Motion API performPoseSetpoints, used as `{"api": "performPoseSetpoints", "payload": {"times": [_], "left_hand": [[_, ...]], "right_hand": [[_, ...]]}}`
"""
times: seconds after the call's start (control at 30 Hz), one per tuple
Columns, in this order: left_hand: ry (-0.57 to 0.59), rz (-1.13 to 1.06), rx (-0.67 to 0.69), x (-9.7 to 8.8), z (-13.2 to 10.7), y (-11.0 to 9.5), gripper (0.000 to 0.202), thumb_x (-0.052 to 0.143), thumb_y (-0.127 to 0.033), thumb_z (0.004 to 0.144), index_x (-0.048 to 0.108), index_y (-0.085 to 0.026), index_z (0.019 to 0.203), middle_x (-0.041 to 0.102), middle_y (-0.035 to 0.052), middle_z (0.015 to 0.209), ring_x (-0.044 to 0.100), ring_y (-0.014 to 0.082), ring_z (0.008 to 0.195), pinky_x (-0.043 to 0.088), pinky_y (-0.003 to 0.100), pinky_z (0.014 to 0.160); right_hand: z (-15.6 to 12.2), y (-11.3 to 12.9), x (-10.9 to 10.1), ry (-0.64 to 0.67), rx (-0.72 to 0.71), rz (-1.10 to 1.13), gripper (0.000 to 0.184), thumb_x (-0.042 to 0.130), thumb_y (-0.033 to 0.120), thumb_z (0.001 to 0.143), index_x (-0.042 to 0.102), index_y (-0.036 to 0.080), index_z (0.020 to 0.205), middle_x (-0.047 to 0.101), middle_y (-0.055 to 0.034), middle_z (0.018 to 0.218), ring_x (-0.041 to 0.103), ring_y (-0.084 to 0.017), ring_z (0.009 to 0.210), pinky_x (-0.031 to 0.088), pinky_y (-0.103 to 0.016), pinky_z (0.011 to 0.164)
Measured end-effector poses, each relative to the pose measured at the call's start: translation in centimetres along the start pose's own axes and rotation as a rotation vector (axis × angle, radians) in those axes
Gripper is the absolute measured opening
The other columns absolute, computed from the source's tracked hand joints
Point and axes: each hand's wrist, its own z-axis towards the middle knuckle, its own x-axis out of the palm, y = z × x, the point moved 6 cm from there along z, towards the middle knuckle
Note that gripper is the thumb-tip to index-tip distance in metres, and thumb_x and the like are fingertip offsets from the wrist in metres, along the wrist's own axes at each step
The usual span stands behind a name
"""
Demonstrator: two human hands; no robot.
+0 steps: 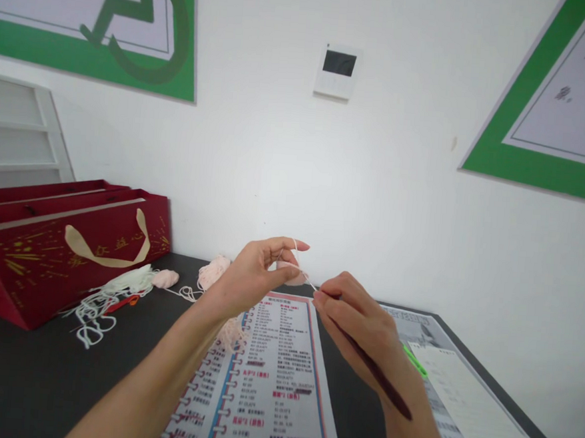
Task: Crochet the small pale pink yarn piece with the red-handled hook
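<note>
Between the thumb and fingers of my left hand (253, 270) is a small pale pink crochet piece (296, 277). A strand of yarn (296, 248) loops over the raised index finger. My right hand (360, 317) grips a crochet hook (379, 377) like a pen; its long dark brown handle lies back along the hand toward the wrist. The thin metal shaft points left and meets the edge of the pink piece. Whether the tip is inside a stitch is too small to tell. Both hands are raised above a spiral-bound printed pattern sheet (288, 379).
Dark red gift bags (85, 244) stand at the left on the black table (1, 372). White yarn (96, 305), a pink yarn ball (213, 271) and a small pink piece (165, 278) lie nearby. Beyond my right hand are a bright green item (415, 361) and printed papers (471, 391).
</note>
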Motion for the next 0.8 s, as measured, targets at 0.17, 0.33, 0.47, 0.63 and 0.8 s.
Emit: {"api": "performPoseSetpoints", "payload": {"times": [0.17,0.33,0.47,0.63,0.8], "left_hand": [[0.049,-0.054,-0.039,0.1,-0.1,0.2,0.029,0.068,-0.016,0.072,0.068,-0.018,0.101,0.061,-0.0001,0.073,0.058,0.0116,0.063,0.045,0.024,0.058],[0.045,-0.001,-0.038,0.4,-0.1,0.4,0.029,0.066,-0.015,0.073,0.067,-0.018,0.102,0.061,-0.0015,0.072,0.059,0.0115,0.063,0.046,0.026,0.061],[-0.011,0.1,0.059,0.3,-0.1,-0.2,0.032,0.065,-0.014,0.074,0.065,-0.017,0.105,0.063,-0.0003,0.074,0.061,0.0135,0.071,0.048,0.028,0.069],[0.003,0.047,0.071,0.2,-0.1,-0.4,0.027,0.065,-0.015,0.075,0.066,-0.016,0.103,0.06,-0.0002,0.077,0.06,0.0132,0.073,0.047,0.028,0.069],[0.081,-0.057,0.003,0.7,-0.2,0.1,0.027,0.069,-0.019,0.077,0.066,-0.017,0.104,0.06,-0.001,0.079,0.06,0.0125,0.075,0.046,0.029,0.071]], "right_hand": [[0.0,-0.7,-0.8,-0.055,0.052,0.171,0.017,0.053,0.005,0.088,0.054,0.021,0.081,0.054,0.0006,0.081,0.048,-0.008,0.064,0.04,-0.019,0.053],[0.0,-1.3,-0.6,-0.084,0.117,0.263,0.018,0.056,0.004,0.085,0.054,0.02,0.077,0.055,0.0009,0.082,0.049,-0.007,0.063,0.038,-0.02,0.052],[0.0,-1.0,-0.3,-0.12,0.123,0.207,0.019,0.055,0.004,0.084,0.053,0.02,0.073,0.054,0.0007,0.079,0.046,-0.008,0.06,0.036,-0.02,0.049],[-1.1,-2.9,-0.4,-0.277,0.405,0.526,0.014,0.06,0.01,0.084,0.056,0.02,0.076,0.059,0.0014,0.078,0.05,-0.008,0.058,0.037,-0.022,0.049],[-1.4,-5.1,0.9,-0.346,0.639,1.1,0.015,0.065,0.012,0.079,0.058,0.019,0.067,0.056,0.0033,0.064,0.048,-0.008,0.051,0.034,-0.021,0.045]]}}
